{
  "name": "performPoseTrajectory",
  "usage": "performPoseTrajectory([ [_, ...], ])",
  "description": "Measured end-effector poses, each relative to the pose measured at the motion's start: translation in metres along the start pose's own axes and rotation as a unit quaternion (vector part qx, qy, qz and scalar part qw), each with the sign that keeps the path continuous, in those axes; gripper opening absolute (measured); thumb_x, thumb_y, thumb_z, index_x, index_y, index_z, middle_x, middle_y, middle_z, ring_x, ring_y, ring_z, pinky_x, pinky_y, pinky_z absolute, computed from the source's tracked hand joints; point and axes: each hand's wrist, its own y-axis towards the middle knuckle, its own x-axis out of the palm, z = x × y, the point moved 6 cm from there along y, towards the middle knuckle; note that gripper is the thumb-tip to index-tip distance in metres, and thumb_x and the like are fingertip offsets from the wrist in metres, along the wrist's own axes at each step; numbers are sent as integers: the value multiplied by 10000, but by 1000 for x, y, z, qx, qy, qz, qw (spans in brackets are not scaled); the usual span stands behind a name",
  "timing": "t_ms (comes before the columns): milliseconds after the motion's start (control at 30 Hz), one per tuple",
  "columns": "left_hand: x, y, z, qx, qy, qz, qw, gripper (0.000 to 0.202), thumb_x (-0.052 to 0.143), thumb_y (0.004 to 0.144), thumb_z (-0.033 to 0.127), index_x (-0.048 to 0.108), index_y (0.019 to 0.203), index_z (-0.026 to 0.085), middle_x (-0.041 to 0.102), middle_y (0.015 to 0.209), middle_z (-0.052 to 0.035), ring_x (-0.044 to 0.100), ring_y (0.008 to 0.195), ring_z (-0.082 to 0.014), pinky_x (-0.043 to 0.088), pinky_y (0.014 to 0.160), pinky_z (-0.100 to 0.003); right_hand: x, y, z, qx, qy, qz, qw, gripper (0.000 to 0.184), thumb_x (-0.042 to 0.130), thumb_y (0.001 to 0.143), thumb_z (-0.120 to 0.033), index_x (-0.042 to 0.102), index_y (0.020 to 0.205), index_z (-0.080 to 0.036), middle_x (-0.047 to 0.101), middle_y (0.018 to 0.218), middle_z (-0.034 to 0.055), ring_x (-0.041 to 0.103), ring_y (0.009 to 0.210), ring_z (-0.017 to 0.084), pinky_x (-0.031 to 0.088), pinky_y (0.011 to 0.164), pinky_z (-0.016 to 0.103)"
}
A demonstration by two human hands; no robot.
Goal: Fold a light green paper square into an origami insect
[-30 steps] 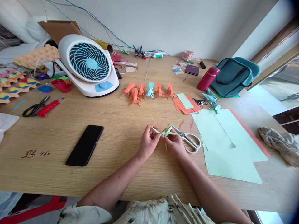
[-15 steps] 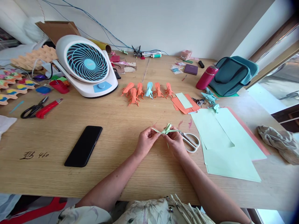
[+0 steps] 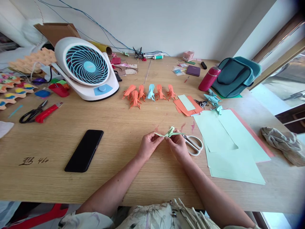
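A light green folded paper figure [image 3: 170, 131] with thin pointed strips is held up between both hands, above the wooden table. My left hand [image 3: 149, 145] pinches a narrow strip of it between thumb and fingertips. Closed around its other side, my right hand [image 3: 177, 144] presses its thumb near the middle. Part of the figure is hidden by the fingers. White-handled scissors [image 3: 194, 145] lie just right of my right hand, their blades mostly hidden behind it. Beyond the hands stand several orange folded paper figures [image 3: 135, 100] and one blue paper figure [image 3: 151, 92].
Pale green paper sheets [image 3: 235, 167] lie at the right, with orange paper pieces [image 3: 178, 106] and blue folded figures [image 3: 213, 98] behind. A black phone [image 3: 84, 151] lies left. Farther back are a white fan [image 3: 87, 66], a pink bottle [image 3: 209, 79] and a teal bag [image 3: 234, 78].
The view has shifted very slightly. Both hands keep nearly the same grip on the green paper figure; a small strip end below it no longer shows.
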Motion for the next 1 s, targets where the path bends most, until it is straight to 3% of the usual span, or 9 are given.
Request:
performPoseTrajectory([
  [167,-3,0,1,8,13,11,1000,287,837,717,432,723,751,171,674,716,0,570,693,-134,430,678,-249,0,0,2,2,-4,-3,1000,320,821,735,-362,544,845,-247,528,762,-33,485,675,149,396,640,288],
  [567,2,-3,7,-16,-20,-15,1000,367,814,733,495,659,698,164,556,608,44,468,609,-92,372,622,-226,3,-4,-7,11,1,-8,1000,350,806,748,-404,524,897,-259,548,760,-32,511,702,162,425,663,297],
  [700,1,-1,7,-19,-20,-22,999,377,807,730,513,668,705,164,578,618,33,494,614,-101,389,623,-231,4,-4,-8,5,3,-7,1000,348,805,751,-414,528,894,-259,551,784,-25,516,721,163,441,690,305],
  [1000,-9,2,6,-21,-13,10,1000,357,779,760,499,663,697,167,511,559,48,425,542,-75,323,521,-201,2,-2,-4,-8,-10,-2,1000,324,815,750,-354,524,851,-252,498,748,-37,459,684,151,402,637,285],
])
